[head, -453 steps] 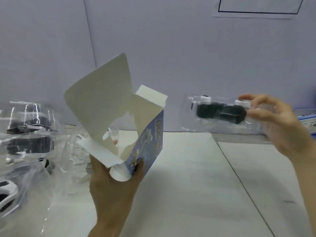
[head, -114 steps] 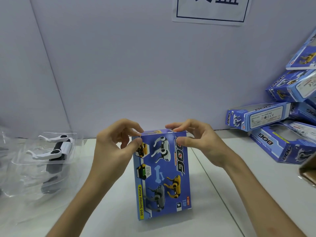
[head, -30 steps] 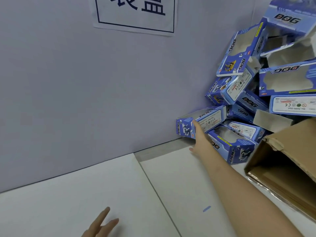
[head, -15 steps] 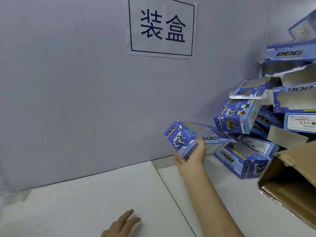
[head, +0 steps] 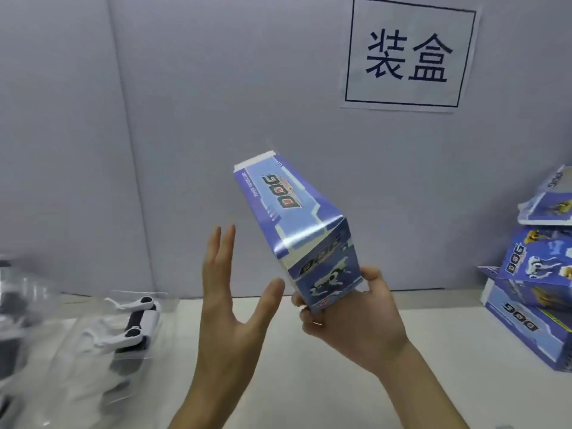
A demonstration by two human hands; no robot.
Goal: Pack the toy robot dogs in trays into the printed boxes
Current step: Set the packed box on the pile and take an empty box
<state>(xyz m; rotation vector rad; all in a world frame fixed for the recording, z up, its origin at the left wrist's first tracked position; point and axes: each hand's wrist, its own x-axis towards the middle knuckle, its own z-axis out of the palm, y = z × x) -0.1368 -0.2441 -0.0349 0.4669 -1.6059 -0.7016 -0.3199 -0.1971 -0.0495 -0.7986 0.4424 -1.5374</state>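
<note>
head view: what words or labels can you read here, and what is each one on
"装盒": paper sign on the wall.
"DOG": printed box in the right hand, upside down.
"DOG": stacked box at right; also inverted on the lower box.
Too blurred: small print along the held box's edge and end panel.

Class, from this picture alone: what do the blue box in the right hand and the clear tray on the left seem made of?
Blue box: thin card, apparently gloss-coated; glare band across its fold, white unprinted flap edge. Clear tray: likely thin moulded plastic, shiny; the toy dog shows through it.
</note>
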